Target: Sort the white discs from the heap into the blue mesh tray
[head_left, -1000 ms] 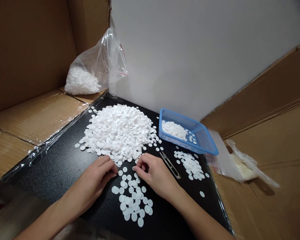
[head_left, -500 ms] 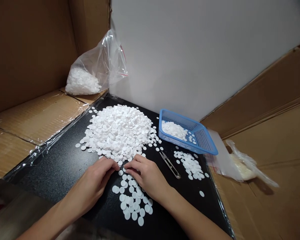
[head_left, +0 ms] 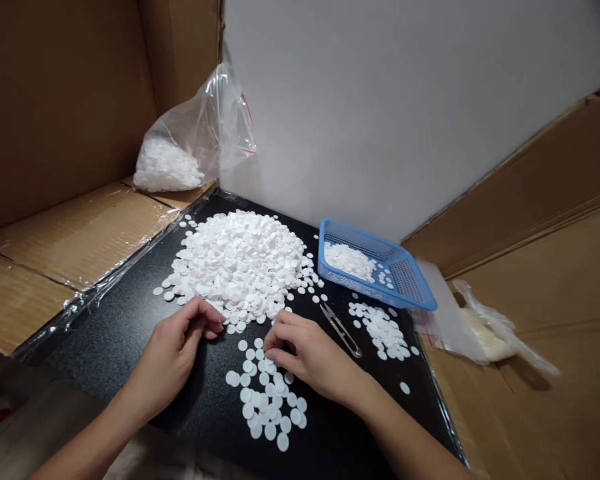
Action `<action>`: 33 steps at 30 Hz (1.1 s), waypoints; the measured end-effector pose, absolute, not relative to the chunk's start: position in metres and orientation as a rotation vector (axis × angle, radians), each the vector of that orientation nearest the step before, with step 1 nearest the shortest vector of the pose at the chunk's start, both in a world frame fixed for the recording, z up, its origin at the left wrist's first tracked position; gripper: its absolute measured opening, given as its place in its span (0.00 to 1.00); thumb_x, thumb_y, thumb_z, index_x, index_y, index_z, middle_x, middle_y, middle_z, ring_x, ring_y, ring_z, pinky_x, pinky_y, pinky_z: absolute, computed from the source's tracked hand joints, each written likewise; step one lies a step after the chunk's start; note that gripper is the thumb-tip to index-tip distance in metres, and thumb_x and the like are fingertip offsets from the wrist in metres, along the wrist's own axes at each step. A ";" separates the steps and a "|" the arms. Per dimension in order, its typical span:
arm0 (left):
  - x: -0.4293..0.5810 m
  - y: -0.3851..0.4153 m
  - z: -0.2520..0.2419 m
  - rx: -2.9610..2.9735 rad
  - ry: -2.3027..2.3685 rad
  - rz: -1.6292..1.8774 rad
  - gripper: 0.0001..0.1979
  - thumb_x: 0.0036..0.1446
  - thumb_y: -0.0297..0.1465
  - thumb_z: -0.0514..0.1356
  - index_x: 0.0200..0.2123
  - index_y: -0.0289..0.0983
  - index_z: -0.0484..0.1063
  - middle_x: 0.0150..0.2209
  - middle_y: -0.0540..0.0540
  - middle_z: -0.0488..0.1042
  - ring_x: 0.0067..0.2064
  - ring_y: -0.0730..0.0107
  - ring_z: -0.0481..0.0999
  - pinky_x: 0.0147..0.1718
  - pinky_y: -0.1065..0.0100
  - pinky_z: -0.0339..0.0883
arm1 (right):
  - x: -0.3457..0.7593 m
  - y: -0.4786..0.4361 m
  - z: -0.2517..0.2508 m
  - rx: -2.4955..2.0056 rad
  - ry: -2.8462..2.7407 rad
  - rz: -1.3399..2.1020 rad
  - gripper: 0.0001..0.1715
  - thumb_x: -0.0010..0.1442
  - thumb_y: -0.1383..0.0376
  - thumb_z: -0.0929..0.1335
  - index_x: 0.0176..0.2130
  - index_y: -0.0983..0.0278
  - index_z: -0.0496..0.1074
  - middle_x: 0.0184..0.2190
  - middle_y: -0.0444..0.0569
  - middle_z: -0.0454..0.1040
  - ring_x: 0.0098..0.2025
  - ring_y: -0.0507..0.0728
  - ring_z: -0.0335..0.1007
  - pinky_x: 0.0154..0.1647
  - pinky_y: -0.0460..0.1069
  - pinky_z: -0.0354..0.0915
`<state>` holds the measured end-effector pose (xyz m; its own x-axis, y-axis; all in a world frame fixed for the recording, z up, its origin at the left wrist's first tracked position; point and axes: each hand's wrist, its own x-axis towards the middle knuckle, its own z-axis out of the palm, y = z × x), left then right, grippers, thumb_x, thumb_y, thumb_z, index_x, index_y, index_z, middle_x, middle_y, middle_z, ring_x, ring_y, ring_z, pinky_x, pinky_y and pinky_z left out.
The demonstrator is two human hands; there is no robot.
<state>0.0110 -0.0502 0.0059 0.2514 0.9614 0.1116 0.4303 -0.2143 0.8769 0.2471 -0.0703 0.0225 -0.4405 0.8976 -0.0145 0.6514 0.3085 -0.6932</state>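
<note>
Left hand [head_left: 173, 357] farther left now; white discs [head_left: 349, 259] in blue basket [head_left: 411, 279].

Matt white discs [head_left: 240, 263], blue plastic basket [head_left: 410, 298]

Left hand [head_left: 173, 357] and right hand [head_left: 313, 353] touch white discs [head_left: 267, 400].

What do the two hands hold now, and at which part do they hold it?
It cannot be told. The left hand curls at the edge of the big pile; the right hand rests on loose discs.
</note>
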 end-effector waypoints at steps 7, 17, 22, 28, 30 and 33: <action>0.008 -0.053 0.008 1.692 1.228 0.871 0.09 0.62 0.32 0.52 0.35 0.39 0.71 0.35 0.46 0.79 0.37 0.64 0.78 0.38 0.64 0.71 | 0.269 -0.077 0.031 -1.436 -2.080 0.847 0.09 0.68 0.70 0.63 0.38 0.61 0.72 0.37 0.46 0.75 0.38 0.55 0.72 0.40 0.49 0.68; -0.005 -0.049 -0.002 1.535 1.198 0.948 0.07 0.66 0.34 0.54 0.35 0.41 0.69 0.36 0.47 0.78 0.36 0.66 0.75 0.37 0.66 0.71 | 0.284 -0.119 -0.006 -1.273 -2.135 0.868 0.53 0.53 0.46 0.75 0.67 0.54 0.52 0.62 0.58 0.62 0.63 0.68 0.63 0.60 0.59 0.67; -0.007 -0.046 -0.002 1.455 1.229 0.960 0.06 0.65 0.35 0.57 0.35 0.42 0.69 0.35 0.48 0.78 0.34 0.65 0.75 0.34 0.66 0.72 | 0.283 -0.121 -0.012 -1.267 -2.200 0.908 0.66 0.49 0.41 0.74 0.72 0.54 0.40 0.67 0.60 0.57 0.67 0.72 0.56 0.63 0.63 0.64; -0.001 -0.047 0.009 1.660 1.228 0.789 0.07 0.64 0.33 0.55 0.32 0.44 0.69 0.36 0.48 0.80 0.37 0.60 0.79 0.36 0.64 0.74 | 0.279 -0.120 -0.021 -1.273 -2.158 0.864 0.63 0.51 0.43 0.75 0.72 0.53 0.42 0.67 0.58 0.59 0.66 0.72 0.58 0.61 0.63 0.66; 0.001 -0.049 0.010 1.800 1.132 0.661 0.06 0.63 0.30 0.55 0.35 0.45 0.70 0.41 0.48 0.81 0.41 0.60 0.79 0.38 0.65 0.75 | 0.279 -0.120 -0.021 -1.277 -2.166 0.825 0.63 0.51 0.43 0.75 0.72 0.54 0.42 0.67 0.59 0.59 0.66 0.73 0.58 0.60 0.65 0.66; 0.007 -0.050 0.012 1.949 0.969 0.487 0.11 0.61 0.25 0.54 0.42 0.47 0.69 0.50 0.47 0.78 0.47 0.60 0.78 0.42 0.66 0.75 | 0.278 -0.119 -0.015 -1.287 -2.174 0.801 0.64 0.50 0.42 0.75 0.72 0.55 0.43 0.67 0.60 0.60 0.65 0.73 0.58 0.60 0.64 0.66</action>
